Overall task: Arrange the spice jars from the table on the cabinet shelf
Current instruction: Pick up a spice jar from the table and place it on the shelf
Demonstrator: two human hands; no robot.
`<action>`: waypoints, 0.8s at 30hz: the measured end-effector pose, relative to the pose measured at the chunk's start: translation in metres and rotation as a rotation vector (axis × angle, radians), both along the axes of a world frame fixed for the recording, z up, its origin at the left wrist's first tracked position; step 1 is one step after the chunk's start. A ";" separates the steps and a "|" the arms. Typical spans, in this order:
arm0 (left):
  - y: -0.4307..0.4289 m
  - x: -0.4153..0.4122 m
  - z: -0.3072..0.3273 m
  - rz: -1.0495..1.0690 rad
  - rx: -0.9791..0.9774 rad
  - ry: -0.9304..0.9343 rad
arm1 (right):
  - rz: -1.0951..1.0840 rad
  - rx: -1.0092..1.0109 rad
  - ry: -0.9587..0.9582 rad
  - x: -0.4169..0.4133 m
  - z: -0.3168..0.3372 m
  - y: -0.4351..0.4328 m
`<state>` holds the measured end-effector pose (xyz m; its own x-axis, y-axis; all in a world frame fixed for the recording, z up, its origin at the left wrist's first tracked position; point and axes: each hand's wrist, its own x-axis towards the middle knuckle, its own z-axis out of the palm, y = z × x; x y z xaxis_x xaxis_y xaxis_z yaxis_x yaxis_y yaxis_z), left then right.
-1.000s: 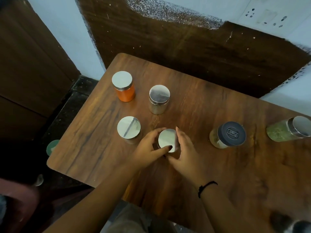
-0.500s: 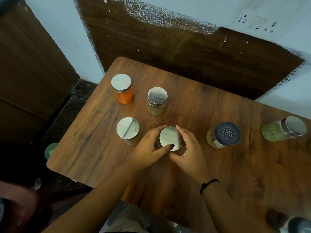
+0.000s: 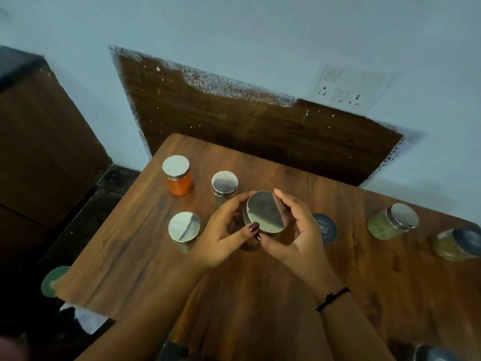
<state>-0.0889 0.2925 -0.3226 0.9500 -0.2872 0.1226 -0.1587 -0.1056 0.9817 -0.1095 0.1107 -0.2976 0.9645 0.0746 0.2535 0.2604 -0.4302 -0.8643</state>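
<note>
Wood-grain table against pale blue wall; dark wood panel behind it, socket plate upper right. The left hand and right hand curl round a steel-lidded jar, seemingly held just above the tabletop. The other jars stand either side.

The left hand and right hand hold a silver-lidded jar between curled fingers over the wooden desk, its lid tilted. An orange jar, a rear jar and a front jar stand to the left. A black-lidded jar, a green jar and an edge jar stand to the right.
</note>
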 end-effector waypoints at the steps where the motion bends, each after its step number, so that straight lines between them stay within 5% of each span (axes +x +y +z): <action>1: -0.001 0.000 0.006 -0.006 -0.010 -0.022 | 0.012 0.041 -0.005 0.000 0.007 -0.002; 12: -0.012 -0.010 0.069 -0.040 -0.045 -0.263 | 0.164 0.540 0.003 0.002 0.071 -0.025; 24: -0.019 -0.035 0.131 -0.157 -0.231 -0.080 | 0.253 0.862 0.060 -0.004 0.140 -0.028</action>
<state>-0.1241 0.2732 -0.1914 0.8806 -0.3859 0.2750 -0.2337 0.1511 0.9605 -0.1133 0.0830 -0.1579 0.9585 0.0943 0.2692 0.2030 0.4376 -0.8760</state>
